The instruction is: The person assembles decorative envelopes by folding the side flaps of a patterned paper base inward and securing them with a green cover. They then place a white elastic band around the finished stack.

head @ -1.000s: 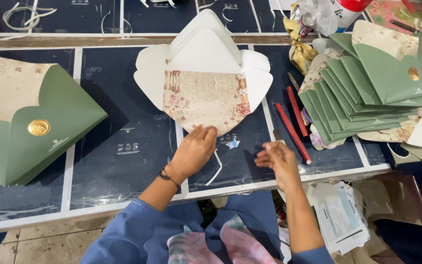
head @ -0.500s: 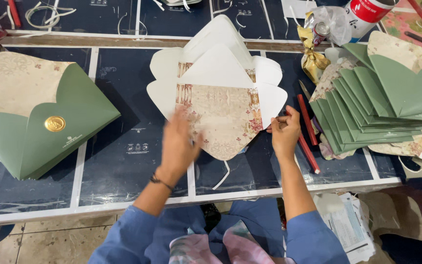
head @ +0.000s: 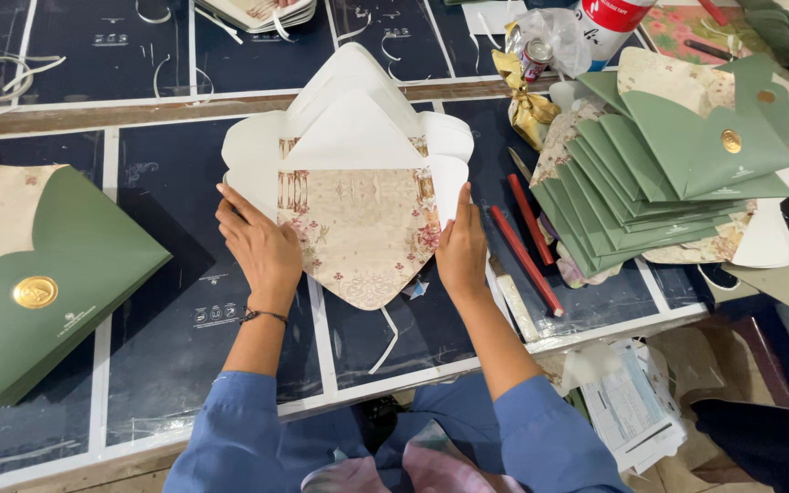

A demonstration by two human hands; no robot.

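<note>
Near the tabletop's [head: 166, 274] front edge, the left hand [head: 262, 248] and right hand [head: 461, 246] lie flat, fingers extended, each pressing a side flap of the unfolded white envelope stack [head: 353, 183]. Neither grip is closed around it. Red pencils [head: 527, 242] lie just right.

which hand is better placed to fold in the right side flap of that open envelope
Probably the right hand: it rests against the right edge of the unfolded envelope, its fingers on the white right flap. The left hand presses the opposite, left edge and would have to cross over the patterned centre.
</note>
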